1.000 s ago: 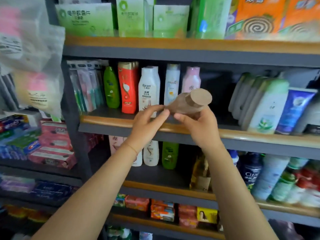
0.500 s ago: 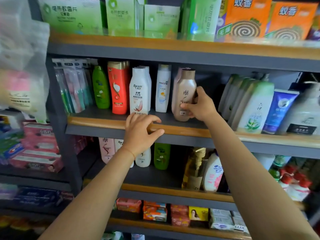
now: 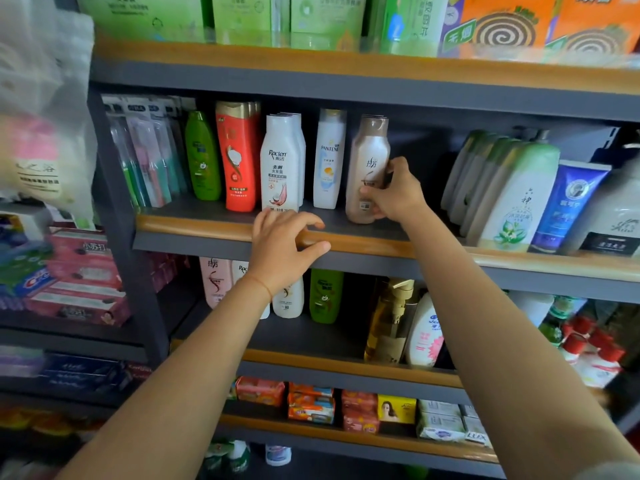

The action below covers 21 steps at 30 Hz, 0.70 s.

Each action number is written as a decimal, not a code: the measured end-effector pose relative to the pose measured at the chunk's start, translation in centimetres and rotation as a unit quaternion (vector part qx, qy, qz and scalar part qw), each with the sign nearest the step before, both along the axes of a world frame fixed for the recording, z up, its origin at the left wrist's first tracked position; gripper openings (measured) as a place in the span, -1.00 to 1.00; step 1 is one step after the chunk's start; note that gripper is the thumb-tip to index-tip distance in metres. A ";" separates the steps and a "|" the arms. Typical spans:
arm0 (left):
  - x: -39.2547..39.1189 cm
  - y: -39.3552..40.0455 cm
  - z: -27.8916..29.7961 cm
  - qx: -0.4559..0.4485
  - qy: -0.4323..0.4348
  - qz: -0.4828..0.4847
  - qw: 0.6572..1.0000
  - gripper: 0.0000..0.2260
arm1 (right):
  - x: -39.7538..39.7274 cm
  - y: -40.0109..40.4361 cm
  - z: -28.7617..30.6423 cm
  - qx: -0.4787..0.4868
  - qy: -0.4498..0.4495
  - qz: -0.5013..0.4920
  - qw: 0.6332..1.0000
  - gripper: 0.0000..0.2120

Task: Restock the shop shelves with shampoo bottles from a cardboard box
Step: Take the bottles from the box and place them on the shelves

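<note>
Tall beige plastic shampoo bottle point(image 3: 367, 168), tilted 1 s ago, now stood upright on grey wood-edged shelf point(image 3: 346, 242), gripped by right hand point(image 3: 394, 195); left hand point(image 3: 282, 249) loosely curled, empty, at shelf edge.

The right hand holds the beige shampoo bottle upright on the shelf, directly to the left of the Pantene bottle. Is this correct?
Not quite. In the head view, the right hand holds the beige shampoo bottle upright on the shelf, but the bottle stands directly right of the Pantene bottle, not left.
</note>
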<state>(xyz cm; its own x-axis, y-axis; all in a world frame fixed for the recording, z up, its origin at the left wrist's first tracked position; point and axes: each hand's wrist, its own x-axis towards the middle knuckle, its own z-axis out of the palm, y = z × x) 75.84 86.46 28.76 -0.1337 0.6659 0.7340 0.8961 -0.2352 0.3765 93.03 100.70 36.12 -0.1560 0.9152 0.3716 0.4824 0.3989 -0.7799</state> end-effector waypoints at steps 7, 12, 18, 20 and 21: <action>0.0 0.0 -0.1 0.003 0.011 0.007 1.000 -0.76 | -0.1 -1.6 0.3 -0.004 -0.026 -0.040 0.999 -0.46; -0.5 -1.5 0.0 0.027 0.005 -0.014 1.000 -0.73 | 0.1 -7.7 0.4 0.173 -0.010 -0.018 0.985 -0.75; -7.6 -9.4 -8.9 0.081 -0.116 0.163 0.976 -0.88 | -6.8 -15.6 -5.6 0.008 0.052 0.300 0.953 -0.80; -10.8 -13.2 -14.8 -0.046 -0.203 0.228 0.951 -0.90 | -11.1 -17.3 -10.2 -0.065 0.031 0.354 0.932 -0.80; -12.1 -15.4 -17.8 -0.122 -0.239 0.262 0.927 -0.90 | -13.4 -18.2 -13.2 -0.102 0.012 0.374 0.922 -0.80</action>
